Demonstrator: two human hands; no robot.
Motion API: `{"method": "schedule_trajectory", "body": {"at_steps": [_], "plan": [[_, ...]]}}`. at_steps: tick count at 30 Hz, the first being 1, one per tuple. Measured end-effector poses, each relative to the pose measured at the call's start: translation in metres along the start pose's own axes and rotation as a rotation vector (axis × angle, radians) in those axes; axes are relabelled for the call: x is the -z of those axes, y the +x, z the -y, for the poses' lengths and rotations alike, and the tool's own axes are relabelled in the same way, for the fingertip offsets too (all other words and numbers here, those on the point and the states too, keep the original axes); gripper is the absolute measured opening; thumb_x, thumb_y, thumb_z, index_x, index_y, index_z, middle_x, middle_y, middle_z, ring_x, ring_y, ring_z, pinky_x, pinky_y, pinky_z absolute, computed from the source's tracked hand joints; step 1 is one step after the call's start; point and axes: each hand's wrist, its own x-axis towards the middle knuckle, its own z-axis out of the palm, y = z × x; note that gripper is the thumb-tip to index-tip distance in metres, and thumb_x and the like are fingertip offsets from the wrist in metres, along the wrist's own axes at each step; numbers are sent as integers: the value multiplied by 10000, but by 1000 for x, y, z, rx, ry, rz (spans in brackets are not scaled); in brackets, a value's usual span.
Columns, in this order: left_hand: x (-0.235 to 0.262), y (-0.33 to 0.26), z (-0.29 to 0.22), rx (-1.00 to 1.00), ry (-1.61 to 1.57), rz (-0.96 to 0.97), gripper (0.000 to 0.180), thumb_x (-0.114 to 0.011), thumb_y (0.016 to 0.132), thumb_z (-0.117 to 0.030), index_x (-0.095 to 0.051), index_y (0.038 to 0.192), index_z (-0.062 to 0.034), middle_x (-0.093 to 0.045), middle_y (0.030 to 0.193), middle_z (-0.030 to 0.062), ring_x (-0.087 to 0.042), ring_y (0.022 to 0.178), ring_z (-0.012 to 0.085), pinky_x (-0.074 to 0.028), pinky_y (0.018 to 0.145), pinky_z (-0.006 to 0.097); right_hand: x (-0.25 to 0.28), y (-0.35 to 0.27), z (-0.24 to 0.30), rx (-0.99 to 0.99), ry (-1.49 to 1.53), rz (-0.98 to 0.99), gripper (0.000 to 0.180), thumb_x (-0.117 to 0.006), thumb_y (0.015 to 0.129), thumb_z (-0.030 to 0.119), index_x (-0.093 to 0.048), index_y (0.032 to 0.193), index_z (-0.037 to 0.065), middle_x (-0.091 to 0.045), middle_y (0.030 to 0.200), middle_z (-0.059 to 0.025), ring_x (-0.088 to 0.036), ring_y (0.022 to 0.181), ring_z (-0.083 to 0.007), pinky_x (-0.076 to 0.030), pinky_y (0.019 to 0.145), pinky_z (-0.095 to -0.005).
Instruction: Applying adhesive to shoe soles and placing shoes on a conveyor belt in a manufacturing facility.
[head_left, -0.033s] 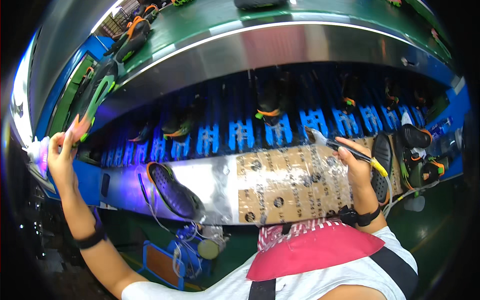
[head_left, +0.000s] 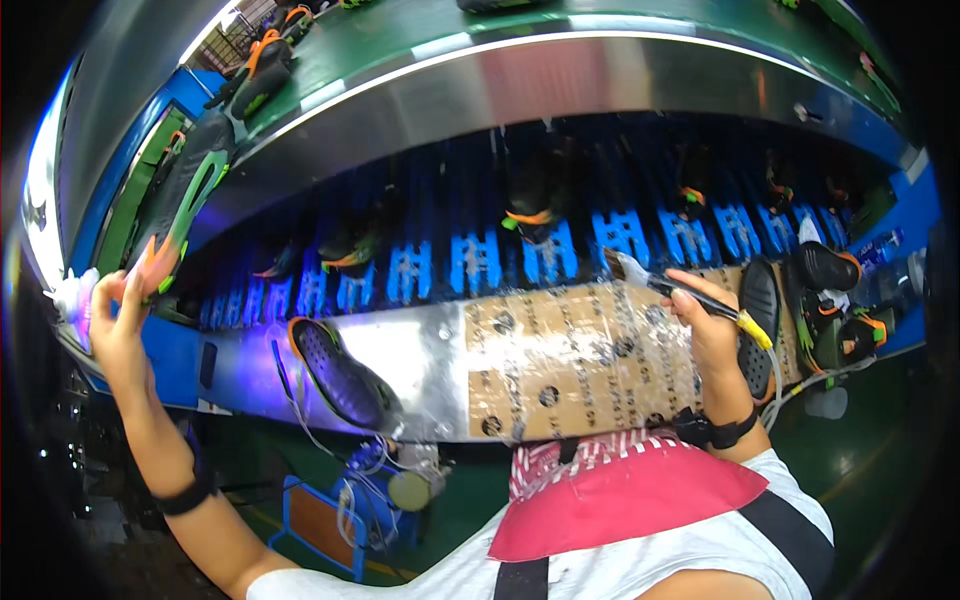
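The left hand (head_left: 120, 325) is raised at the left of the frame, with its fingertips at the pinkish lower end of a long, dark shoe with bright green edging (head_left: 183, 190). That shoe slants through the upper left, reaching up and away from the hand; the fingers look slightly parted, and whether they pinch the shoe or only touch it I cannot tell. A small whitish-purple glowing object (head_left: 76, 300) shows just beside these fingers, its kind unclear.

The right hand (head_left: 712, 335), right of centre, is closed around a flat brush with a dark handle and pale bristles (head_left: 665, 285). The bristles point to the upper left, well apart from the green-edged shoe across the frame. A yellow fitting (head_left: 755, 329) sits at the handle's rear end, and a pale thin hose (head_left: 776, 375) runs down from it.

Between the hands stretches a long surface (head_left: 435, 345), bare shiny metal on its left part and covered on its right by brown printed cardboard under clear film (head_left: 560, 365). A black perforated shoe piece with an orange rim (head_left: 345, 378) lies tilted on the metal, left of centre. A dark, orange-edged elongated sole (head_left: 759, 318) lies just beside the right hand, with a dark rounded shoe piece (head_left: 825, 268) farther right. Behind the surface, a row of blue brackets (head_left: 475, 262) crosses the middle of the frame, below a green conveyor belt (head_left: 400, 28) at the top.
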Motion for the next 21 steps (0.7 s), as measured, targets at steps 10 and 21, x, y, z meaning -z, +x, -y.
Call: {"method": "schedule_trajectory", "body": {"at_steps": [10, 21], "plan": [[-52, -235, -148, -132, 2, 296, 192, -605, 723, -6, -417, 694, -36, -465, 1064, 140, -460, 966, 181, -461, 830, 353, 53, -27, -15, -3, 160, -27, 313, -607, 775, 126, -578, 1028, -57, -633, 733, -98, -517, 574, -59, -371, 509, -152], [-199, -390, -21, 516, -146, 536, 222, -667, 717, -41, -448, 711, -76, -532, 842, 88, -528, 899, 170, -444, 694, 272, 69, -52, -26, 26, 193, -17, 244, -621, 770, 54, -599, 992, -46, -637, 788, -82, -586, 712, -100, -447, 652, -196]]}}
